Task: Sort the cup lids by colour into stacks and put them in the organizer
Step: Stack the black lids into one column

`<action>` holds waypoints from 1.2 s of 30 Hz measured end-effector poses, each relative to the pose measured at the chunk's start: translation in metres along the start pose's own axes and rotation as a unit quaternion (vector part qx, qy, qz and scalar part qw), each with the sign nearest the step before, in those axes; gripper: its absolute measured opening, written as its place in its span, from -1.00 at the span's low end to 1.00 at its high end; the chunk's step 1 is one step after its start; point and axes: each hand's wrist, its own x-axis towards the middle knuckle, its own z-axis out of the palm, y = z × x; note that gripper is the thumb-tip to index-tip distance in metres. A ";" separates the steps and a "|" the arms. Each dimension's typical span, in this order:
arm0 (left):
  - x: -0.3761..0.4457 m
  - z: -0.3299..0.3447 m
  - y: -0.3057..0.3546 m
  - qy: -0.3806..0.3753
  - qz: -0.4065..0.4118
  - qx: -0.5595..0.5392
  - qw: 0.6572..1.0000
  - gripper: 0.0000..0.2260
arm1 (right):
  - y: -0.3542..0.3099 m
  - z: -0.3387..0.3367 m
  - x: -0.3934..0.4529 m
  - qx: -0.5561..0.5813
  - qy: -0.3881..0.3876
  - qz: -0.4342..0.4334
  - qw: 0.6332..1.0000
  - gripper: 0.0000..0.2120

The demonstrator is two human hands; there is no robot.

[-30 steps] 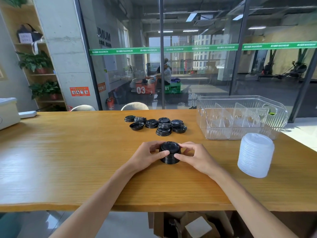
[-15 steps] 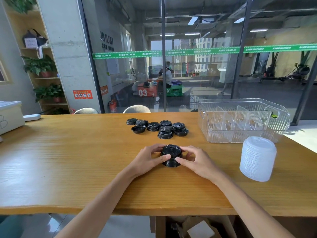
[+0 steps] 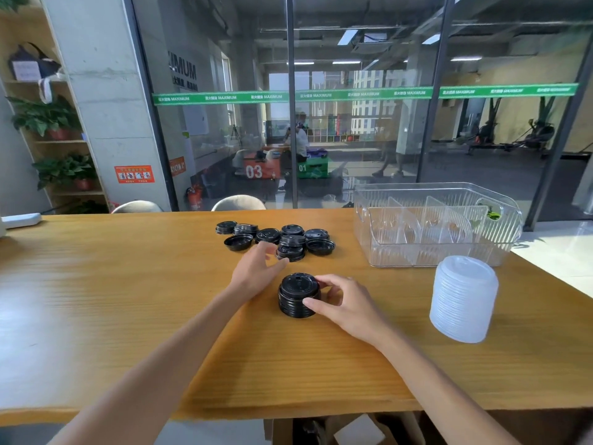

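Observation:
A short stack of black cup lids [image 3: 298, 295] stands on the wooden table [image 3: 128, 316] in front of me. My right hand [image 3: 345, 303] grips its right side with thumb and curled fingers. My left hand [image 3: 256, 271] is off the stack, fingers loose, stretched toward several loose black lids [image 3: 279, 239] lying farther back. A tall stack of translucent white lids [image 3: 463, 298] stands at the right. Behind it sits the clear plastic organizer [image 3: 436, 252] with upright dividers and no lids inside.
Two chair backs [image 3: 239, 202] show behind the table's far edge, in front of a glass wall. A white box's corner [image 3: 21, 220] sits at the far left. Cardboard boxes [image 3: 353, 431] lie under the table's near edge.
My left hand has let go of the black stack and moved up toward the loose black lids. My right hand still holds the stack.

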 end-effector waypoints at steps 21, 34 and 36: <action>0.052 0.014 -0.005 -0.085 -0.058 0.070 0.992 -0.09 | 0.002 -0.002 0.001 -0.014 0.001 -0.005 1.000 -0.44; 0.019 -0.019 -0.007 -0.216 0.072 0.009 0.974 -0.45 | -0.004 -0.002 -0.002 -0.021 -0.006 0.002 1.000 -0.40; 0.014 -0.018 0.000 -0.167 0.034 0.000 0.985 -0.40 | -0.003 -0.002 -0.001 -0.018 -0.006 0.004 1.000 -0.39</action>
